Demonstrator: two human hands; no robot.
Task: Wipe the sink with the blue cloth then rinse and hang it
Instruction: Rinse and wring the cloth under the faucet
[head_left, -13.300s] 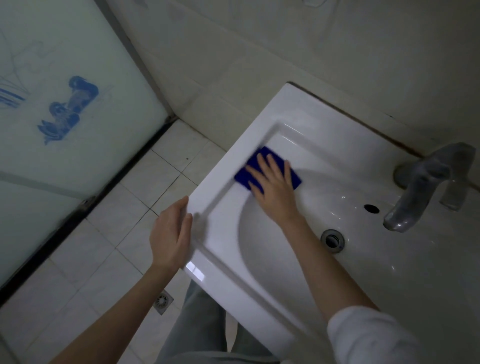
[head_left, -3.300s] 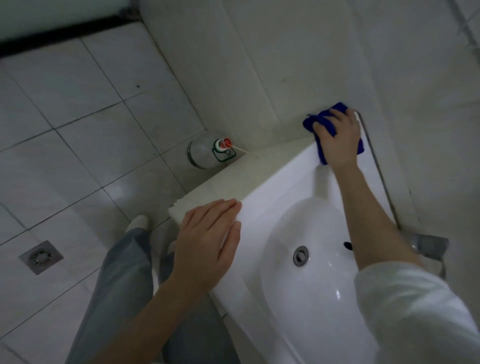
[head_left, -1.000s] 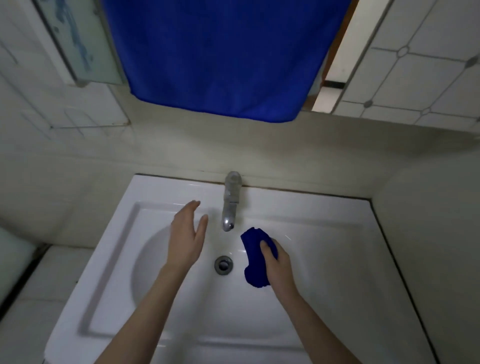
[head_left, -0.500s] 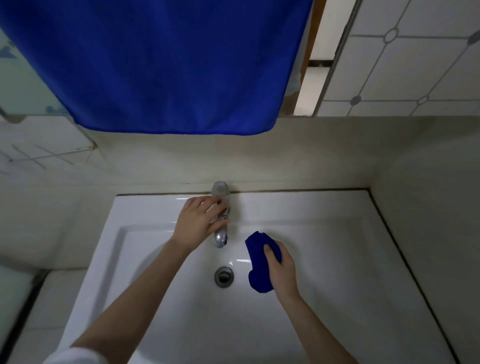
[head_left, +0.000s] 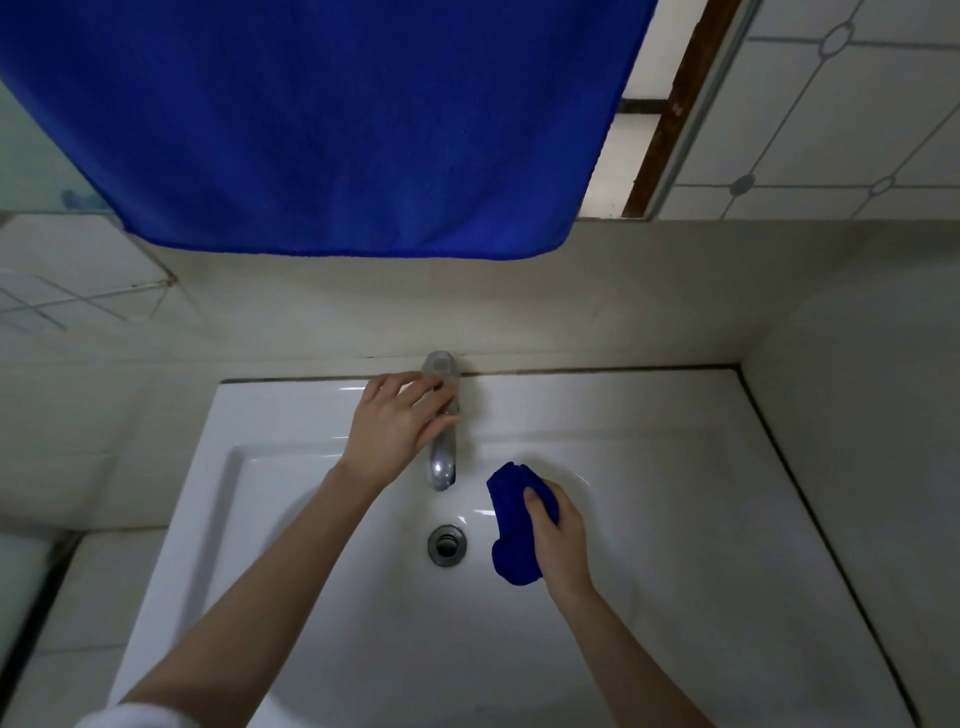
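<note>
The white sink fills the lower half of the head view. My right hand grips the bunched blue cloth inside the basin, just right of the metal drain and below the spout. My left hand is wrapped round the chrome tap at the sink's back edge, fingers over its body, thumb under it. No water shows at the spout.
A large blue towel hangs above the sink and covers most of the mirror. A tiled wall stands at the right, a wall ledge behind the tap, and floor tiles at lower left.
My left hand moved from above the basin up onto the tap and took hold of it. My right hand stayed beside the drain with the cloth.
</note>
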